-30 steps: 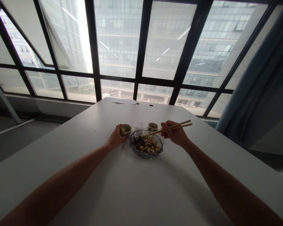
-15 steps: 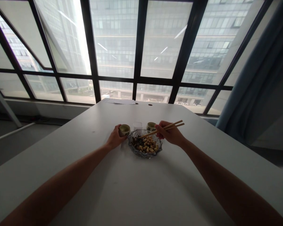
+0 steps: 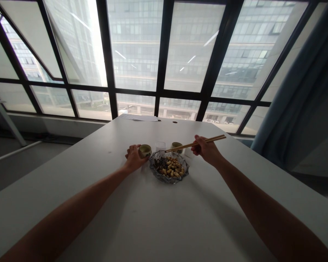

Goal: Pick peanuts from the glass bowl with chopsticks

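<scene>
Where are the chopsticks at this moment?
Head view, right of centre: the chopsticks are held in the right hand, tips above the glass dish, near the right-hand cup.

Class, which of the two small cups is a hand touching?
The left cup, gripped by the left hand; the right cup stands free behind the chopsticks in the right hand.

Paper sheet (image 3: 139,117), blue curtain (image 3: 297,94)

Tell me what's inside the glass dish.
The glass dish holds a heap of pale peanuts with darker bits at one edge. Whatever lies beneath the heap is covered; the darker bits are too small to identify.
</scene>
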The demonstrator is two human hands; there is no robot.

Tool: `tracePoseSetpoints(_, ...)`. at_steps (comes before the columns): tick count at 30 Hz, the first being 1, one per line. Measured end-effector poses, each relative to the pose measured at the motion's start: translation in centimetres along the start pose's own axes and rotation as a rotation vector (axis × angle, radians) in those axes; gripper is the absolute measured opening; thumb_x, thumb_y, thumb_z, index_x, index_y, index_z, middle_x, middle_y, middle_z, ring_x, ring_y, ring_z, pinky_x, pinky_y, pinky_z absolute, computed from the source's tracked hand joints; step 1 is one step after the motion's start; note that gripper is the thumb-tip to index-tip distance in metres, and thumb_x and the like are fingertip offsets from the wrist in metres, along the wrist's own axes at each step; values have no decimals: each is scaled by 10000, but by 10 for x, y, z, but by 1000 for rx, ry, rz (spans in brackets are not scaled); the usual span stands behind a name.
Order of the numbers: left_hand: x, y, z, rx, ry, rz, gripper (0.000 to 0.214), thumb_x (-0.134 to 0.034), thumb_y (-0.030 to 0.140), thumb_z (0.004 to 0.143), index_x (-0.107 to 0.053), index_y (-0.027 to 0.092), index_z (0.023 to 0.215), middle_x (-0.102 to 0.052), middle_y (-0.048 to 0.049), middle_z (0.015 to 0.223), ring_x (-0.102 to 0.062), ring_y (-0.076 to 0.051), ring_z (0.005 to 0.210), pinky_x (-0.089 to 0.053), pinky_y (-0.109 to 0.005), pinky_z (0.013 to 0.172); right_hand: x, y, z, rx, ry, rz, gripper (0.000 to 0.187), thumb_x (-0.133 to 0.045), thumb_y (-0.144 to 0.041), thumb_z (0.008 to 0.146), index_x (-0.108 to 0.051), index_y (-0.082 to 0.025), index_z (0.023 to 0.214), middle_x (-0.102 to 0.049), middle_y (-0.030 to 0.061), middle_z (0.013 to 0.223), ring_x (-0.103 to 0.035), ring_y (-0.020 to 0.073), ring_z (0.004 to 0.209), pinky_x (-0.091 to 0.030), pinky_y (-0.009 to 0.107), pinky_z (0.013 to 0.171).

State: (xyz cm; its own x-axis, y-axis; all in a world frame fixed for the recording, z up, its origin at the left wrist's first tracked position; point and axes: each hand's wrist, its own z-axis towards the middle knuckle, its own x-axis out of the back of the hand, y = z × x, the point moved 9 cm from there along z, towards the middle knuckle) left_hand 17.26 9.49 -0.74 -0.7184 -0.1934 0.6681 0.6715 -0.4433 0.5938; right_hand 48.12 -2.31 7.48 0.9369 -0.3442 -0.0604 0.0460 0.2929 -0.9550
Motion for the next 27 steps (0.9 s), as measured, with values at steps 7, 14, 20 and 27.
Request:
tracePoseSetpoints(7,-4,-4,2,-21,26,-47,727,-790,412,655,-492,181,1277,-495,-155,1304,-470,-351,1249,-402,-502,1019,9,-16,-2,103,41,-94,530,-753,-677,671,-577,-178,654,-643,34,476,-555,124,348,-443,218,324)
tracePoseSetpoints(14,-9,-7,6,-126,27,-204,744,-810,367,625,-491,178,1270,-564,-135,1241,-532,-311,1169,-455,-454,988,-6,-39,-13,239,-130,-121,483,-734,-634,737,-590,-183,642,-651,25,490,-562,128,358,-428,224,330)
tracePoseSetpoints(20,-11,-6,7,-157,8,-279,774,-813,358,611,-471,183,1283,-594,-132,1246,-593,-279,1097,-478,-446,956,1,-28,-3,153,-114,24,468,-777,-617,696,-597,-187,646,-626,14,472,-531,119,349,-415,226,321)
tracePoseSetpoints(27,-13,-2,6,-187,-56,-366,758,-766,268,637,-426,213,1312,-625,-108,1242,-610,-260,1140,-495,-412,948,18,5,5,-143,18,41,353,-744,-461,791,-574,-180,662,-634,32,473,-548,122,355,-437,209,320)
